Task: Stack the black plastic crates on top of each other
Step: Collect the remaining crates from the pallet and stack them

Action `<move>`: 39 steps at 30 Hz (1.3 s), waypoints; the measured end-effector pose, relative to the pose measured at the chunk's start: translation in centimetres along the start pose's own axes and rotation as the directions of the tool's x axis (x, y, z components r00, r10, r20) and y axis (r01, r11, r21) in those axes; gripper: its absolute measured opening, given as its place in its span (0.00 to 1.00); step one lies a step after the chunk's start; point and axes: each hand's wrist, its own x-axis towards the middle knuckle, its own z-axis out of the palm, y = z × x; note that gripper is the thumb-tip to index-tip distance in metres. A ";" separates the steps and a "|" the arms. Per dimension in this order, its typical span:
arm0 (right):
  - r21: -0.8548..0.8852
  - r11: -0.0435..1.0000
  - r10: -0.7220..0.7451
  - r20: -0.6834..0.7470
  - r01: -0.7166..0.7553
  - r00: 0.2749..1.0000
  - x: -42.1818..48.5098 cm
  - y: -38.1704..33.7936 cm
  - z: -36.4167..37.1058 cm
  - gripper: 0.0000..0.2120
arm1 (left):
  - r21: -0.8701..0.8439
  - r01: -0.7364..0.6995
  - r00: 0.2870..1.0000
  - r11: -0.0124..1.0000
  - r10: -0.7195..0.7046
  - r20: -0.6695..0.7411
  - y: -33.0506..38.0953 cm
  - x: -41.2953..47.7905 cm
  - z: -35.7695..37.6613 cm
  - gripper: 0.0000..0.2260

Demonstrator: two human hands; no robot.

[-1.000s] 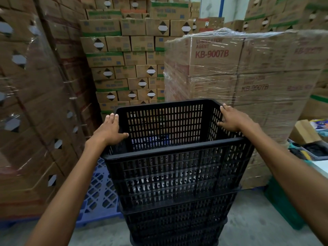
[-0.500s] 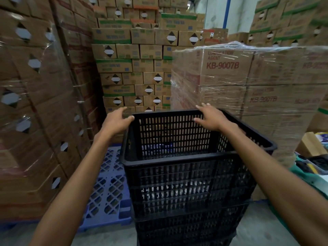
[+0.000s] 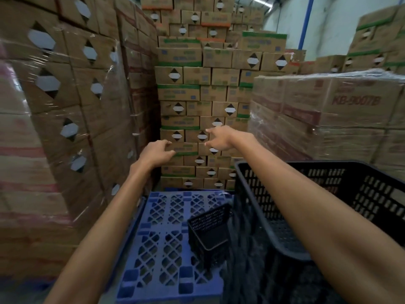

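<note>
Both hands, left hand (image 3: 158,152) and right hand (image 3: 219,138), hang empty, fingers spread; stacked crates (image 3: 328,216) fill lower right, one small crate (image 3: 209,233) waits on the blue pallet (image 3: 157,238).

Both bare arms reach forward and up, nearly straight from the lower edge of the view. The left hand (image 3: 157,152) is raised in the air with its fingers curled loosely and spread, palm facing down and forward, gripping nothing. The right hand (image 3: 220,138) is a little higher and further ahead, fingers spread and pointing left, also empty. The two hands are near each other but apart.
</note>
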 end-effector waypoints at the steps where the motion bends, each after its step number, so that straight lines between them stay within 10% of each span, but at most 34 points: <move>1: 0.011 1.000 0.025 0.017 -0.025 1.000 1.4 -1.1 0.7 0.33 | -0.007 -0.002 1.000 1.000 0.003 0.019 -2.0 0.7 -0.1 0.24; 9: 0.154 0.975 0.152 0.071 -0.161 0.986 10.5 -10.7 12.8 0.31 | -0.086 0.067 0.964 0.994 -0.042 0.262 -19.0 6.0 0.5 0.23; 19: 0.141 0.911 0.283 0.467 -0.387 0.838 10.8 -13.2 30.4 0.29 | -0.168 0.217 0.827 0.962 -0.090 0.554 -30.5 6.6 11.7 0.23; 24: 0.179 0.857 0.335 0.517 -0.483 0.788 11.7 -11.0 35.6 0.30 | -0.201 0.337 0.726 0.920 -0.118 0.677 -34.1 6.3 17.9 0.11; 39: 0.098 0.799 0.484 0.480 -0.593 0.732 28.6 9.5 47.9 0.31 | -0.332 0.552 0.668 0.765 -0.168 0.725 -32.0 23.3 41.9 0.23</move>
